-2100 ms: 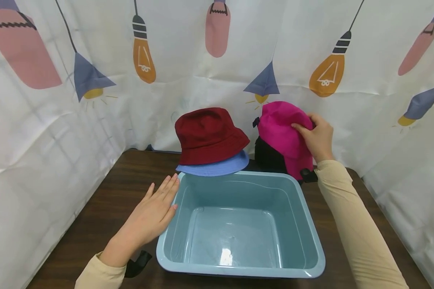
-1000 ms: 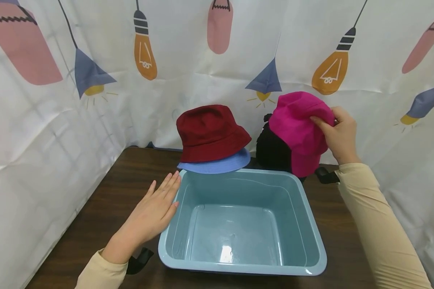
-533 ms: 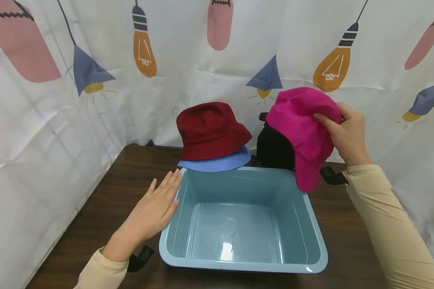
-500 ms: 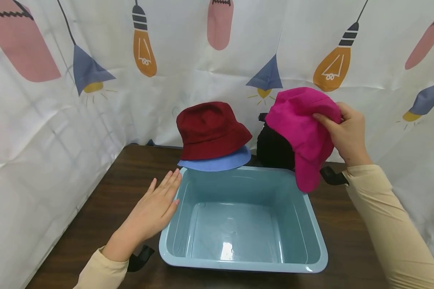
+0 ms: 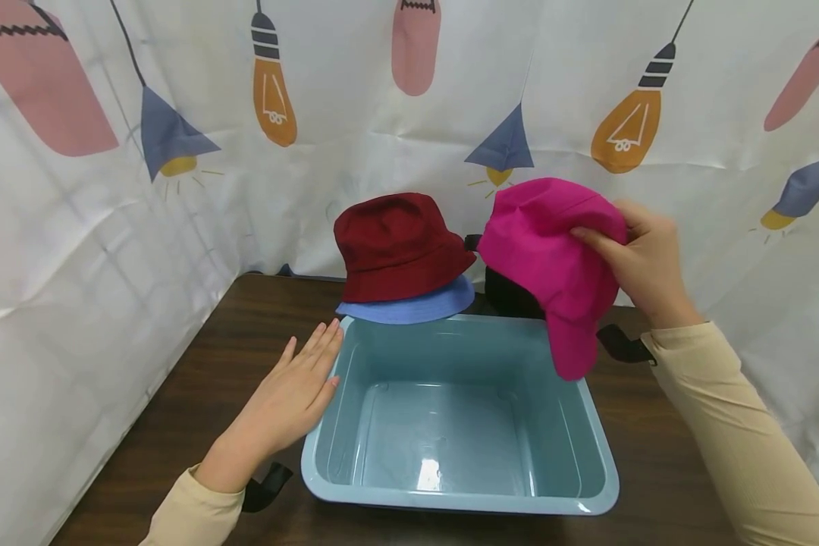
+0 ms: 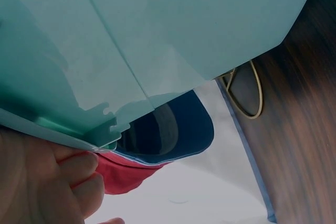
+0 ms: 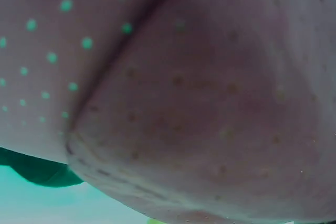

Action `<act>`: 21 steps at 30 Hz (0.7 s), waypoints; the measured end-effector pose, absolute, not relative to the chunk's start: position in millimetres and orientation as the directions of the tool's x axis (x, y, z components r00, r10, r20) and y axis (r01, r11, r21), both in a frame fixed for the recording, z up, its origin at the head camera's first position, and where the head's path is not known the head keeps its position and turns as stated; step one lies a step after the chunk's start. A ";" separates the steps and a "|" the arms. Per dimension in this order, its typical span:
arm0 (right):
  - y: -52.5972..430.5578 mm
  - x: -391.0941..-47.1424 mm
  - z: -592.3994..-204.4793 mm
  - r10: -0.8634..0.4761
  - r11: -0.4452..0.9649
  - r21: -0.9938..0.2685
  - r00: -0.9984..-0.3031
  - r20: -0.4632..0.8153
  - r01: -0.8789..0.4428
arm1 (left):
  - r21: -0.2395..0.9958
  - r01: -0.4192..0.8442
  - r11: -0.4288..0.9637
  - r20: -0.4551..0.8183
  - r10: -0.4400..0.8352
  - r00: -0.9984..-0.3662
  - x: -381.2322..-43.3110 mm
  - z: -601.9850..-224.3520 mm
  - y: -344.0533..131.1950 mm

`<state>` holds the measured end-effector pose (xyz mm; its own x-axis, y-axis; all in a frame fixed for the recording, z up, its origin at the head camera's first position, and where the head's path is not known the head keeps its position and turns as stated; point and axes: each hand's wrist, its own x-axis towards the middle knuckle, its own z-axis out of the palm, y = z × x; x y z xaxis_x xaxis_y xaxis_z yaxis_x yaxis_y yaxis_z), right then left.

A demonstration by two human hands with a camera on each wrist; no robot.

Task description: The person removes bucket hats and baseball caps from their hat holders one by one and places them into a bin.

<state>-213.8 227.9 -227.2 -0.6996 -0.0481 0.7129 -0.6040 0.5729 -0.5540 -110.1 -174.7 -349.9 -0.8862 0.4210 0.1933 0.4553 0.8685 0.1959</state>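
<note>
In the head view my right hand (image 5: 644,262) pinches a bright pink baseball cap (image 5: 560,243), thumb on the near side. The cap's brim hangs down over the back right corner of a light blue plastic basin (image 5: 444,502). Close-up fabric, apparently the cap (image 7: 199,93), fills most of the right wrist view. My left hand (image 5: 283,402) lies with straight fingers along the basin's left rim. A black hat (image 5: 508,296) shows partly behind the pink cap. Behind the basin a dark red bucket hat (image 5: 399,246) sits on a blue bucket hat (image 5: 409,307).
The basin stands on a dark wooden table (image 5: 198,371), its inside holding nothing visible. A white curtain (image 5: 355,91) printed with lamps closes off the back and sides. A brass-coloured wire loop (image 6: 257,90) lies beyond the basin in the left wrist view.
The right hand has lifted the pink cap off the black hat, moved it right, then brought it slightly left and toward the basin. The left hand has stayed at the rim.
</note>
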 end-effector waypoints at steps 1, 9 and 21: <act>226.5 -212.4 -227.0 -0.058 0.572 -0.548 -0.696 0.716 -0.611 | 0.198 0.455 0.868 0.192 0.420 -0.887 -110.0 -349.9 -174.8; 217.3 -202.8 -228.5 -0.132 0.562 -0.553 -0.726 0.675 -0.615 | 0.208 0.453 0.867 0.187 0.419 -0.889 -110.5 -350.5 -174.8; 196.1 -192.8 -233.2 -0.297 0.456 -0.472 -0.629 0.719 -0.755 | 0.206 0.452 0.868 0.186 0.419 -0.889 -110.3 -350.0 -174.5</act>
